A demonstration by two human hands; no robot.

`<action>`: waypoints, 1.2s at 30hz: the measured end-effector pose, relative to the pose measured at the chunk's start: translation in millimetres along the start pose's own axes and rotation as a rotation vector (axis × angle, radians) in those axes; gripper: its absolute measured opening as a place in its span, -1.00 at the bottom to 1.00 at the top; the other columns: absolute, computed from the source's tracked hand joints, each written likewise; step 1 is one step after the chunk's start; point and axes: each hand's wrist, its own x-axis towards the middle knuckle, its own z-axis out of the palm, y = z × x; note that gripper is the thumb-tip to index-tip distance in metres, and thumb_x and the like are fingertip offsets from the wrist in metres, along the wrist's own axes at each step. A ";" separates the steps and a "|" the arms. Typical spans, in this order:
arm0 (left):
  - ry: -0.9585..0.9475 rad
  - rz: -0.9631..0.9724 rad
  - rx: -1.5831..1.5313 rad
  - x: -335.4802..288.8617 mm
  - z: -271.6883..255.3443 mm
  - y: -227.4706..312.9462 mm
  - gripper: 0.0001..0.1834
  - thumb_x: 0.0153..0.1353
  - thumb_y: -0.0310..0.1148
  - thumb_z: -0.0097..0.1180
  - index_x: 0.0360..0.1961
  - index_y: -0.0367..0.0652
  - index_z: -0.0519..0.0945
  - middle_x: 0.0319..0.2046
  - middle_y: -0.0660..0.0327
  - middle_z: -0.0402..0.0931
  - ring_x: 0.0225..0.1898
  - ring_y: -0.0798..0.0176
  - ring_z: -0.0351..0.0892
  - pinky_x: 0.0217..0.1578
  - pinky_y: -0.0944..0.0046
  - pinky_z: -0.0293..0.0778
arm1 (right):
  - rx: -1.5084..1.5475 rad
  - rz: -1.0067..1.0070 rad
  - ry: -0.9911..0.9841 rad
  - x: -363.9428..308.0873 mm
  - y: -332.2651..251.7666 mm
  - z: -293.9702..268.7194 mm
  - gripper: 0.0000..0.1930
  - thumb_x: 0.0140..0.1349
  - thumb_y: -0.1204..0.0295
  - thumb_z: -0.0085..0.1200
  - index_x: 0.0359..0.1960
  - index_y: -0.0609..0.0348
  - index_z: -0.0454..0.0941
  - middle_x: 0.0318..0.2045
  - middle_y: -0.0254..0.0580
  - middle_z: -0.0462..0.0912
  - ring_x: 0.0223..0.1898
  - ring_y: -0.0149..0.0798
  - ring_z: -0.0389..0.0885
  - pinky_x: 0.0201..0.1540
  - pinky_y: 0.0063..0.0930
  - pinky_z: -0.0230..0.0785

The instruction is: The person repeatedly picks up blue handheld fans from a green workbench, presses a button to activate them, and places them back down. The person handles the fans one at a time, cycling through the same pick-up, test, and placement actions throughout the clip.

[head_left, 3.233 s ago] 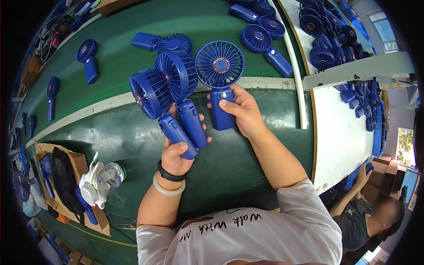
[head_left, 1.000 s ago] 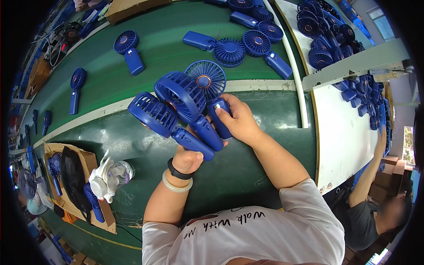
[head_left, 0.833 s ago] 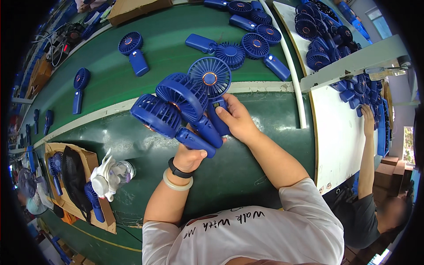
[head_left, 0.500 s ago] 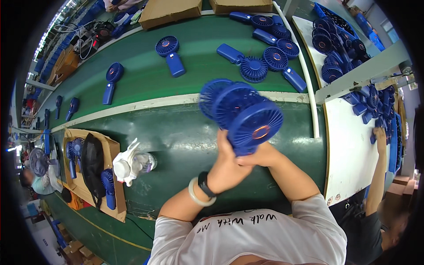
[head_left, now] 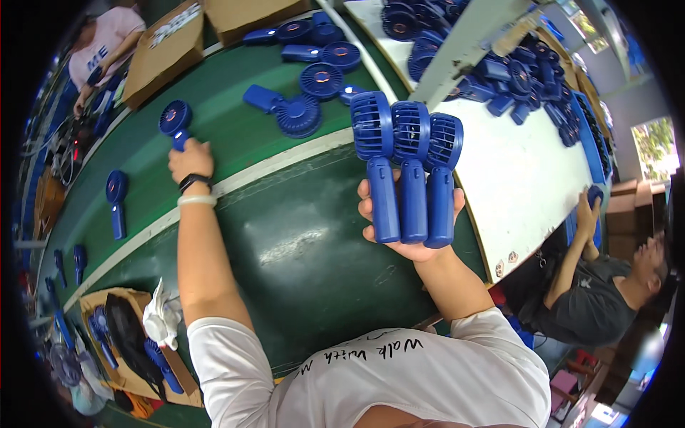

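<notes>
Three blue handheld fans [head_left: 412, 203] stand side by side, upright, in my right hand [head_left: 422, 253], their heads up and their handles across my palm. The fingers of that hand curl round the outer handles. Out to the left, over the green belt [head_left: 146, 146], my left hand [head_left: 191, 161] is closed round the handle of another blue handheld fan [head_left: 175, 117]. Its round head points away from me, and most of the handle is hidden by my fingers. Nearest to this hand on the belt lies a single blue fan [head_left: 116, 191].
Several blue fans [head_left: 298, 115] lie on the belt's far right part. A white table [head_left: 514, 178] holds a pile of fans [head_left: 514, 75]; a co-worker [head_left: 606, 285] sits beside it. A slanted metal post [head_left: 467, 53] rises there. Lower left are a carton [head_left: 135, 296] and a white cloth [head_left: 163, 317].
My hands have parted. The fans held in front of me are now upright in my right hand alone, while my left hand has reached out left and taken hold of a fan on the belt.
</notes>
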 end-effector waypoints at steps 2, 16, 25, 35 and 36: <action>0.155 0.022 0.071 6.0 12.3 -18.3 -0.70 0.15 -0.09 0.10 -0.15 0.04 0.50 -0.08 -0.18 0.41 -0.10 -0.26 0.47 -0.13 -0.11 0.44 | -0.046 -0.010 -0.007 -4.8 -6.4 4.9 -0.13 -0.12 -0.10 0.29 0.20 0.06 0.27 0.23 0.10 0.15 0.24 0.12 0.18 0.20 0.16 0.14; -1.369 -0.509 -2.497 -198.1 -45.8 -6.8 -0.44 0.32 0.03 -0.18 0.09 -0.26 0.24 -0.14 0.10 0.34 -0.28 0.27 0.36 -0.50 0.40 0.38 | -1.061 -0.020 0.804 -63.3 -77.7 42.8 -0.15 -0.18 0.22 0.28 0.18 0.34 0.23 0.02 0.01 0.46 0.01 -0.14 0.51 0.10 -0.24 0.36; -1.316 -0.213 -2.541 -238.3 -33.4 -8.5 -0.46 0.37 0.00 -0.31 0.24 -0.08 0.17 0.12 0.00 0.30 -0.05 0.17 0.44 -0.39 0.36 0.48 | -2.167 -0.071 1.611 -117.9 -207.6 35.0 -0.25 -0.18 0.27 0.35 0.07 0.35 0.32 -0.18 -0.07 0.52 -0.16 -0.23 0.51 -0.04 -0.37 0.35; -1.072 -0.155 -2.470 -233.9 -34.7 -12.6 -0.51 0.34 -0.27 -0.11 0.24 -0.16 0.17 0.11 -0.12 0.30 0.06 0.03 0.45 0.05 -0.03 0.43 | -2.617 -0.455 0.511 19.3 -81.7 -31.3 -0.53 -0.01 0.54 0.21 0.00 0.13 0.42 0.02 -0.02 0.43 0.11 0.00 0.35 0.18 -0.18 0.15; -1.042 -0.135 -2.458 -232.3 -33.4 -12.4 -0.51 0.33 -0.28 -0.10 0.24 -0.15 0.17 0.11 -0.11 0.31 0.06 0.03 0.45 0.07 -0.03 0.41 | -2.477 -0.366 0.464 39.0 -65.8 -37.2 -0.53 -0.02 0.55 0.21 0.00 0.14 0.42 0.02 -0.02 0.43 0.11 -0.01 0.35 0.18 -0.20 0.16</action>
